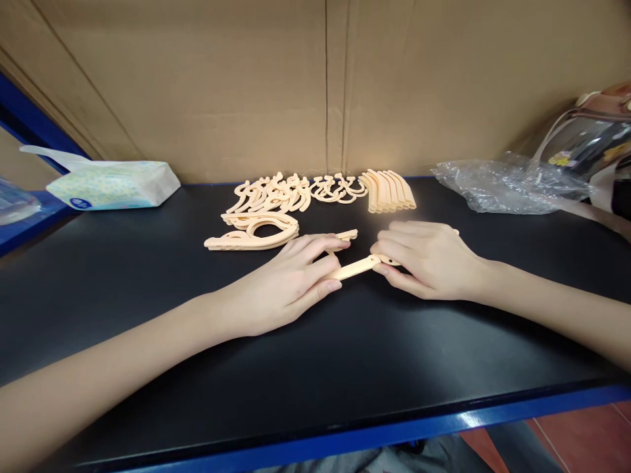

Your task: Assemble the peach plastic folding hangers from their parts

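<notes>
Both hands grip one beige plastic folding hanger (pixel 357 267) over the black tabletop. My left hand (pixel 296 279) is closed around its left part, thumb along the near edge. Opposite it, my right hand (pixel 426 259) has its fingers wrapped over the other part, near a joint with a dark hole. Fingers cover much of the hanger, so how its pieces join is partly hidden. Just beyond my left hand lies a stack of folded hangers (pixel 251 244).
Along the back lie S-shaped hook pieces (pixel 273 194), curved pieces (pixel 339 197) and a row of hanger arms (pixel 389 192). A tissue pack (pixel 116 186) sits at back left. Crumpled clear plastic (pixel 507 187) and a transparent bag (pixel 586 148) are at right. Cardboard (pixel 236 85) stands behind.
</notes>
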